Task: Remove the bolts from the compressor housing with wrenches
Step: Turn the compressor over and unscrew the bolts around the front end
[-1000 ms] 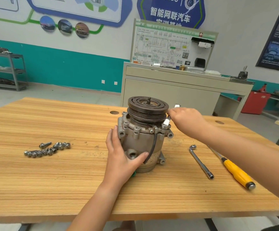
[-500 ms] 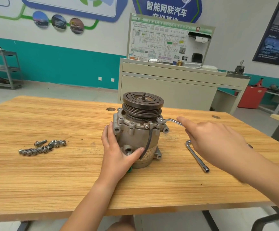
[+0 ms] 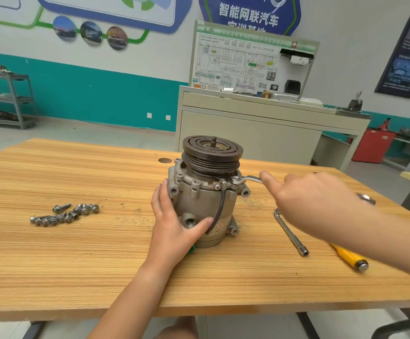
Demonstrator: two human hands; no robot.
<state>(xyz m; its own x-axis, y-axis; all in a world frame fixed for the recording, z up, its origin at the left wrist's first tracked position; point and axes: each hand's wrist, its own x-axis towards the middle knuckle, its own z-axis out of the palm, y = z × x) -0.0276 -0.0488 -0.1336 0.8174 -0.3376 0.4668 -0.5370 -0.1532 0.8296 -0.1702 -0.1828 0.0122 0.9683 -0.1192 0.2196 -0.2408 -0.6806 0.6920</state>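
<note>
A: Where is the compressor housing (image 3: 204,204) found, and how is it held?

B: It is stood on end near the middle of the table (image 3: 76,265), pulley (image 3: 212,149) uppermost, so that the flange bolts are presented to the tool. The left hand (image 3: 174,223) is laid against its 8 o'clock side, fingers straight and thumb stretched across the front. The body is probably braced this way against turning.

A: And the wrench?

B: The wrench (image 3: 245,179) is seated on a bolt at about 3 o'clock of the flange, with its handle lying out toward 3 o'clock. The right hand (image 3: 316,199) is closed over the handle, with the index finger laid along it, presumably to steady the head on the bolt.

A: The loose parts?

B: Removed bolts (image 3: 64,214) are gathered at 9 o'clock, well apart from the work. An L-shaped socket wrench (image 3: 291,232) and a yellow-handled screwdriver (image 3: 348,256) are left at 4 o'clock, near the right arm.

A: What is changed?

B: A second ago the handle was pointed steeply toward 1 o'clock, with the hand close by the pulley. It has since been swung round to 3 o'clock. The left hand's hold is unchanged.
</note>
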